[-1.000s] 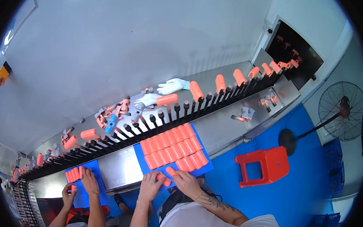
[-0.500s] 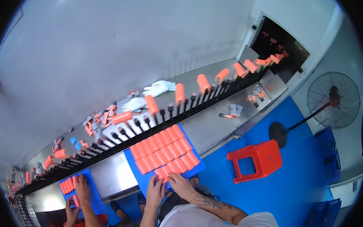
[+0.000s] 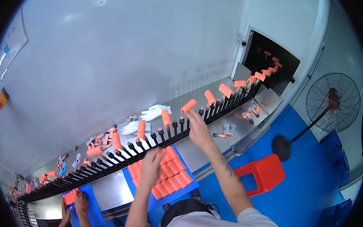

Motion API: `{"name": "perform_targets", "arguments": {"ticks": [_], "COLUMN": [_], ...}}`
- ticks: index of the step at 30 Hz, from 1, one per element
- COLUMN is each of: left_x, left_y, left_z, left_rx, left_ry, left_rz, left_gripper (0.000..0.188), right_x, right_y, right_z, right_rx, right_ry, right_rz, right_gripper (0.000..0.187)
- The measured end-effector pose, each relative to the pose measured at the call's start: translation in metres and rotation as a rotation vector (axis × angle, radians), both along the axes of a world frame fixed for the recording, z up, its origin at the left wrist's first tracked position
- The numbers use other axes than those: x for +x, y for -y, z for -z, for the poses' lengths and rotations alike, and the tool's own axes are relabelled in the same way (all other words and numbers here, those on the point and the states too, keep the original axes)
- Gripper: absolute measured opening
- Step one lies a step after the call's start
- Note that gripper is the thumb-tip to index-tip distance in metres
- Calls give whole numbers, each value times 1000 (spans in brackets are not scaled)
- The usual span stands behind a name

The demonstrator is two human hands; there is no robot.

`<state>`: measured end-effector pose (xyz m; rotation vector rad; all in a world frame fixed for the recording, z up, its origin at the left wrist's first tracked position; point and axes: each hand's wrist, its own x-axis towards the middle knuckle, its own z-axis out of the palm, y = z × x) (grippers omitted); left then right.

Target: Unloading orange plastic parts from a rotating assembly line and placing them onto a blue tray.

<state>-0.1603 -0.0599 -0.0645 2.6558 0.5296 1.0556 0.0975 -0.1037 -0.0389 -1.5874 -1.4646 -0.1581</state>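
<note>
Raised over the conveyor, my right hand (image 3: 199,129) has its fingers at the lower end of an orange half-round plastic shell (image 3: 189,105), which still sits in line with the others on black spindles. My left hand (image 3: 150,169) is closed above the blue mat (image 3: 188,190). Something orange shows by its fingertips; whether it is in the hand or lying behind cannot be told. Orange shells (image 3: 170,183) lie in close rows on the mat, partly hidden by my left hand and forearm. More shells ride the spindles on both sides, such as one shell (image 3: 166,118) left of my right hand.
Behind the spindles lie white gloves (image 3: 157,112) and a heap of orange and grey pieces (image 3: 104,139). A co-worker's hands (image 3: 81,202) handle shells on another blue mat (image 3: 96,209) at left. A red stool (image 3: 270,175) and a standing fan (image 3: 333,97) are at right.
Both hands have left the near edge of the shell rows. My right hand has gone up to the conveyor; my left is higher over the mat. Spindle shells have moved left; the view has tilted up.
</note>
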Motion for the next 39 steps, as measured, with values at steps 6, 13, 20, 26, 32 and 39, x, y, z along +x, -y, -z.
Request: {"name": "perform_targets", "arguments": {"ticks": [6,13,20,26,32,39], "left_x": [76,41,-78,-194,-247,-274], "left_y": [-64,-74,-137,-32,37,33], "left_z": [-80,-72,-63,9,111,169], "left_rx": [-192,-63,-769,-562,-355,-501], "left_ry": [-212,-319,216,167,-376,-319], "left_rz": [-336,-529,-450,-335,-309,-286], "left_gripper": [27,27,33,30,35,43], "right_x": [39,1,-43,-131,-285,-350], "right_y": [-38,-65,-99,-12,72,68], "right_z": [-31,-28,-64,21,146,196], "right_rx": [-325,-341,-528,70,-319,-404], "right_ry": [311,138,-530,-845,-162,179], "right_rz": [-123,-97,-298,-472,-404,-365], "right_gripper": [54,24,34,40,34,34]}}
